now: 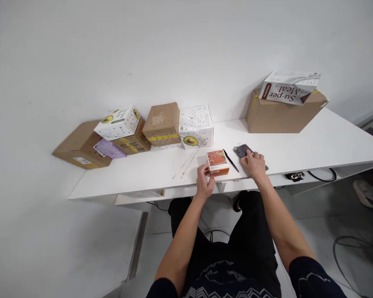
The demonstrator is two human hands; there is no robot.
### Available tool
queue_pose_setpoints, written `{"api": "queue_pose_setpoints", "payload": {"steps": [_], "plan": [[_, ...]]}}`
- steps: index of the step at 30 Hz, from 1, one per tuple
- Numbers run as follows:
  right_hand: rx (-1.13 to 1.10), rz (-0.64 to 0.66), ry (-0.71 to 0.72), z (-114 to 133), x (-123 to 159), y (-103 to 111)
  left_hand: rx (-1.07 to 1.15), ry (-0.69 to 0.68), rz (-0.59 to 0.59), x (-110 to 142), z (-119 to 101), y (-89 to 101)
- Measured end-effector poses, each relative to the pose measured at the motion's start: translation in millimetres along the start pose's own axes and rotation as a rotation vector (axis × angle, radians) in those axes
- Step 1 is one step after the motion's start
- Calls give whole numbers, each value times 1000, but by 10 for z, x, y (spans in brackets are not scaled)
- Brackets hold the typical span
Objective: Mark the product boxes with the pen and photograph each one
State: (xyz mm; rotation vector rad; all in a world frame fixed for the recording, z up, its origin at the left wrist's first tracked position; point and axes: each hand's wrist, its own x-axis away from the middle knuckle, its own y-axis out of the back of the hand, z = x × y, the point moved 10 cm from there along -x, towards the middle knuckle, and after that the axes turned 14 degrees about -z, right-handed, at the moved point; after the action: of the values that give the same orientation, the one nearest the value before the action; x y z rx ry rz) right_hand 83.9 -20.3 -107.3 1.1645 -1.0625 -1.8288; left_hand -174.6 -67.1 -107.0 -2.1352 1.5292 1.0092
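Note:
A small orange-and-white box [217, 162] with a food picture on its top lies near the table's front edge. My left hand [204, 182] is at its front left corner, fingers curled along the left side and thumb by the front face. Just right of the box is a black pen [231, 160], lying slantwise and touched by neither hand. My right hand [254, 164] is closed over a flat dark grey object [243, 150]. A small clear or metallic piece shows at its far left end; the palm hides much of it, so its kind is unclear.
Along the wall at left stand brown cartons [161, 118], white avocado-print boxes [196, 126] and a purple box [110, 149]. At right a white "Su-per Meal" box [289, 89] lies on a large brown carton [276, 114]. A shelf under the white tabletop [155, 178] holds a metallic item [295, 176] and a cable.

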Motion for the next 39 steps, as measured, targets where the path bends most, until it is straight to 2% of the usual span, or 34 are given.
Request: {"api": "queue_pose_setpoints", "payload": {"steps": [3,5,7,9,11,15,18,21,24,26,29,32,34,36,39], "plan": [[-107,-84,5,169,80,146,97,166,-36,37,192,18],[-255,-159,67,449,255,336,138,261,-67,63,302,21],[-339,-161,131,792,499,450,179,325,-83,77,369,18],[-302,-119,149,1080,720,455,205,375,-81,84,412,19],[-241,-105,131,1253,851,423,213,416,-70,88,443,30],[-243,-162,77,1308,846,354,212,460,-59,91,464,50],[-356,-188,87,1233,737,368,241,480,-98,62,472,66],[-531,-207,98,1077,581,535,243,527,-176,-13,534,145],[-619,-248,111,878,332,765,81,456,-117,-175,542,212],[-586,-253,92,745,87,810,-63,365,-55,-290,539,250],[-467,-233,56,610,-384,674,-175,339,-48,-377,633,314],[-392,-191,39,559,-887,391,-198,364,-64,-363,736,317],[-359,-222,-22,483,-1154,242,-206,363,-66,-327,761,300],[-332,-276,-71,435,-1285,143,-218,355,-63,-298,769,291],[-402,-274,-38,569,-1204,5,-213,389,-114,-340,837,352]]}}
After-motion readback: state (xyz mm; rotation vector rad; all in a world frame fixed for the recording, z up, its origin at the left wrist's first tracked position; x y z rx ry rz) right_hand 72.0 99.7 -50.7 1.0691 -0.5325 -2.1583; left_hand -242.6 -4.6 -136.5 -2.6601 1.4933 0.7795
